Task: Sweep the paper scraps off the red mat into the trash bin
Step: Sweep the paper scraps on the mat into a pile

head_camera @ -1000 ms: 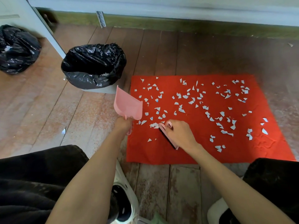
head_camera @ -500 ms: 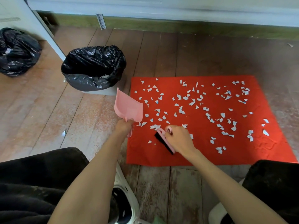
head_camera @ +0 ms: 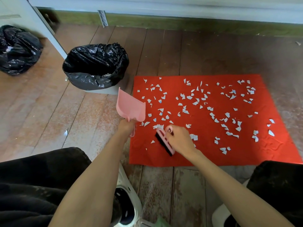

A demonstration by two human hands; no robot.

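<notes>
A red mat [head_camera: 205, 151] lies on the wooden floor, strewn with several small white paper scraps [head_camera: 196, 102]. My left hand [head_camera: 126, 126] grips the handle of a pink dustpan [head_camera: 131, 106], held tilted at the mat's left edge. My right hand [head_camera: 179, 139] grips a pink hand brush [head_camera: 164, 141] with black bristles, its bristles on the mat near the front left. A trash bin [head_camera: 95, 68] lined with a black bag stands left of the mat's far corner.
A second black bag [head_camera: 18, 49] lies at the far left beside a white panel [head_camera: 41, 25]. My dark-clothed knees [head_camera: 37, 179] and white shoes [head_camera: 129, 199] are at the bottom. A wall skirting [head_camera: 180, 22] runs behind the mat.
The brush has turned so its black bristles show and has shifted slightly left and down on the mat. The dustpan has stayed almost still.
</notes>
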